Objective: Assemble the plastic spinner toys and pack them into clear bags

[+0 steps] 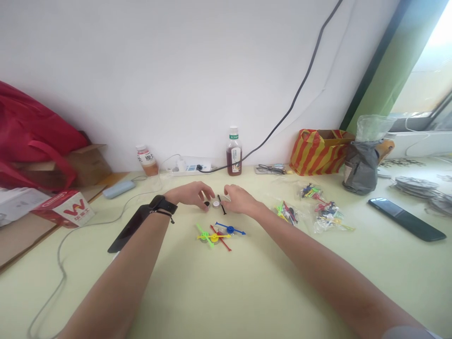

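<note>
My left hand (192, 193) is curled over the table, its fingertips closed on a small black disc (207, 204). Facing it, my right hand (240, 199) has its fingers bent in a pinch; a pale bit shows at the fingertips, too small to name. Between the hands lie a small white disc (216, 204) and a thin black arrow spinner (221, 205), the arrow close to my right fingertips. Nearer to me a loose group of plastic arrow spinners overlaps: green (204, 235), yellow (214, 238), red (226, 242) and blue (230, 230).
Clear bags of coloured spinners (328, 214) lie at right, beside a dark phone case (406, 219). A dark tablet (131, 228) sits by my left forearm. Along the wall stand a tea bottle (234, 153), a power strip (192, 168) and a striped bag (318, 153). A cable (61, 263) crosses the left side.
</note>
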Demonstrator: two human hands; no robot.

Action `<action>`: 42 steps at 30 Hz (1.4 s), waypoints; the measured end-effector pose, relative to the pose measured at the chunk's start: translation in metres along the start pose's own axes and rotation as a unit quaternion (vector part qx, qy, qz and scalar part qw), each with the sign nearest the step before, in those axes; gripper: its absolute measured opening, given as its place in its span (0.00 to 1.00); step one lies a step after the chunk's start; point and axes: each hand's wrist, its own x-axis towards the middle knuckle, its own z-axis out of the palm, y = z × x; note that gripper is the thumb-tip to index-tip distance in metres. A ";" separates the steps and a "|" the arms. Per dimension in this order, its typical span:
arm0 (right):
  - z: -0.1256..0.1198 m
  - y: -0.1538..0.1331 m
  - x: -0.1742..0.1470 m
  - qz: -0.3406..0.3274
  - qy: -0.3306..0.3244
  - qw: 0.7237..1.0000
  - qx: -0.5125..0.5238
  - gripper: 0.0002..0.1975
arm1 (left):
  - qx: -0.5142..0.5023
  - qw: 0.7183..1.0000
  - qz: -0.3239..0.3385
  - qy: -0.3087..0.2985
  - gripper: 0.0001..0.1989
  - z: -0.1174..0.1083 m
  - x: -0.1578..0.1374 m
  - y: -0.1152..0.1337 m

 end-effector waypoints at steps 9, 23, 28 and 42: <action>0.012 -0.006 -0.001 0.013 -0.017 0.999 0.036 0.15 | 0.036 0.999 -0.001 -0.011 0.24 0.004 0.001 0.015; -0.019 -0.017 -0.008 -0.026 -0.093 0.995 0.034 0.08 | 0.059 0.998 -0.003 0.012 0.24 0.006 0.004 0.010; -0.046 -0.021 -0.016 -0.103 -0.325 0.940 0.027 0.10 | 0.080 0.995 0.002 0.067 0.22 -0.009 -0.006 0.016; -0.053 -0.021 -0.014 -0.085 -0.157 0.952 0.251 0.04 | -0.107 0.907 0.107 0.393 0.22 0.056 -0.051 0.066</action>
